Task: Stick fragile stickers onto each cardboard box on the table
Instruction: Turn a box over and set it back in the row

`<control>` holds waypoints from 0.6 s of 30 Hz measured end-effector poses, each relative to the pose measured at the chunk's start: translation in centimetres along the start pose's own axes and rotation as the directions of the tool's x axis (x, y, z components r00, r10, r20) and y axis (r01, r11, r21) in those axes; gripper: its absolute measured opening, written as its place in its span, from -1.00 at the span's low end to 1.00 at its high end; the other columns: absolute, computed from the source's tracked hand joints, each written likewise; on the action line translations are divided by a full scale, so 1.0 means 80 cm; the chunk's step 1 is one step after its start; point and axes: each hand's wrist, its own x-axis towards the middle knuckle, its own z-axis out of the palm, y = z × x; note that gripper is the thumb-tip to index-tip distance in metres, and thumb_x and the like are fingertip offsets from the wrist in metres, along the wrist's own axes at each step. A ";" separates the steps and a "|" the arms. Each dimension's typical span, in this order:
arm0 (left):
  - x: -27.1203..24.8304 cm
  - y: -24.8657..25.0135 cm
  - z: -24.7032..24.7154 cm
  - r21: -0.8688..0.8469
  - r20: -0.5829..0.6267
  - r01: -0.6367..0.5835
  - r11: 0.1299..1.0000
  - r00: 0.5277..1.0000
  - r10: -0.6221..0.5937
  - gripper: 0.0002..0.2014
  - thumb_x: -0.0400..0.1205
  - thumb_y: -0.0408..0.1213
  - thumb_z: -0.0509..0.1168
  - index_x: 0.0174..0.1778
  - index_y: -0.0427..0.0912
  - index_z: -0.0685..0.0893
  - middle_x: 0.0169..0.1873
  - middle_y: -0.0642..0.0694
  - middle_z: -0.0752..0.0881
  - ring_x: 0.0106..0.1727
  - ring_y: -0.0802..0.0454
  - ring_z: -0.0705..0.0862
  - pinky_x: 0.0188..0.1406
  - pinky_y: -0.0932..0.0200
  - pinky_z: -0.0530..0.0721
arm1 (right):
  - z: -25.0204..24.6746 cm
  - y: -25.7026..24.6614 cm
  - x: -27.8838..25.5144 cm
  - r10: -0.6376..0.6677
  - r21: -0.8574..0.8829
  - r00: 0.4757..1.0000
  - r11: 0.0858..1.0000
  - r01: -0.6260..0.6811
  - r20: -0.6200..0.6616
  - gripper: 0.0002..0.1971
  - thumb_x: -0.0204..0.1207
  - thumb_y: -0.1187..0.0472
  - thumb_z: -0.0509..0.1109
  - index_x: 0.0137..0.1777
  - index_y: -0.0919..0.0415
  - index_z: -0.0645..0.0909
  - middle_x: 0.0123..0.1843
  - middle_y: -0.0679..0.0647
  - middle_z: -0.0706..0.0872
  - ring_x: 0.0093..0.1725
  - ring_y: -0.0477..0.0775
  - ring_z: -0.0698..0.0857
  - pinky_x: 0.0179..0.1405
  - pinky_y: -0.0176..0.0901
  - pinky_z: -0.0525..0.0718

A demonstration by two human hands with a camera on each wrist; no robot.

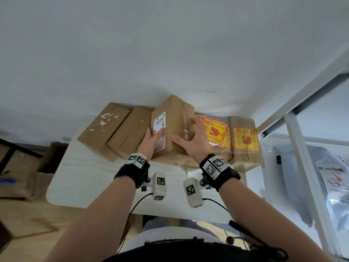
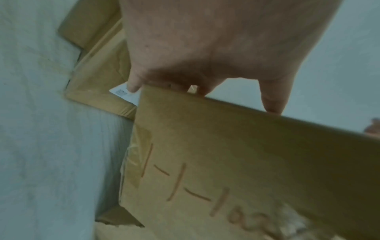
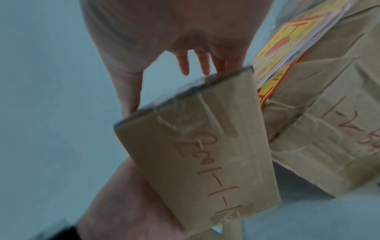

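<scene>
Box: the middle cardboard box (image 1: 172, 125) is being held tilted above the table (image 1: 94, 176). Its long axis is running away from the person, and no fragile sticker is showing on its visible faces.
Fingers: the left hand (image 1: 151, 142) and right hand (image 1: 194, 140) are clasping it from either side, fingers wrapping its edges.
Stickers: the sticker stack (image 1: 214, 131) is lying on the neighbouring box (image 1: 223, 156), just right of the right hand, which is the nearer one.
Far right: the end box (image 1: 245, 159) is wearing a sticker.

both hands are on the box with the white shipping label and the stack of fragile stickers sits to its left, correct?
No. The head view shows the stack of fragile stickers to the right of the box, not its left. Left hand and right hand are both on that box.
</scene>
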 end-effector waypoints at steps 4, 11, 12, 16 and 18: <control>-0.010 0.011 -0.014 -0.024 0.065 0.005 1.000 0.998 -0.004 -0.25 0.44 0.39 0.35 0.51 0.12 0.50 0.25 0.05 0.74 0.29 0.01 0.70 0.36 -0.12 0.63 | 0.024 -0.002 -0.004 -0.079 -0.151 0.996 0.985 0.083 0.034 -0.06 0.28 -0.07 0.67 0.59 0.01 0.23 0.50 0.02 0.39 0.40 -0.01 0.47 0.41 -0.06 0.51; 0.015 -0.005 -0.013 0.208 0.092 -0.031 0.978 0.996 0.012 -0.04 0.35 0.52 0.35 0.65 0.34 0.18 0.44 0.23 0.60 0.44 0.12 0.58 0.52 -0.11 0.47 | 0.049 0.003 0.000 0.019 -0.368 0.993 0.930 0.025 0.115 -0.17 0.47 -0.07 0.51 0.68 0.07 0.22 0.74 0.07 0.10 0.68 0.12 0.22 0.59 0.01 0.34; 0.017 -0.008 -0.014 0.240 0.094 -0.042 0.970 0.995 0.020 -0.07 0.39 0.49 0.31 0.67 0.34 0.12 0.45 0.21 0.59 0.42 0.10 0.60 0.51 -0.11 0.48 | 0.050 0.005 0.000 0.030 -0.380 0.992 0.925 0.020 0.125 -0.19 0.50 -0.05 0.49 0.69 0.08 0.21 0.75 0.07 0.07 0.69 0.12 0.20 0.58 -0.01 0.32; 0.016 -0.005 -0.014 0.332 0.094 -0.062 0.941 0.995 0.032 -0.23 0.71 -0.01 0.25 0.74 0.20 -0.07 0.41 0.08 0.56 0.29 0.03 0.66 0.37 0.08 0.59 | 0.051 0.012 0.001 0.034 -0.423 0.985 0.905 0.041 0.170 -0.23 0.57 0.05 0.44 0.71 0.14 0.15 0.77 0.06 0.01 0.70 0.09 0.17 0.58 -0.14 0.24; 0.021 -0.007 -0.014 0.350 0.078 -0.071 0.934 0.996 0.047 -0.21 0.72 -0.14 0.26 0.73 0.20 -0.12 0.40 0.04 0.58 0.24 0.01 0.68 0.37 0.01 0.61 | 0.053 0.015 0.003 0.025 -0.457 0.982 0.887 0.065 0.188 -0.24 0.59 0.10 0.42 0.71 0.18 0.13 0.77 0.08 -0.02 0.71 0.10 0.13 0.60 -0.11 0.23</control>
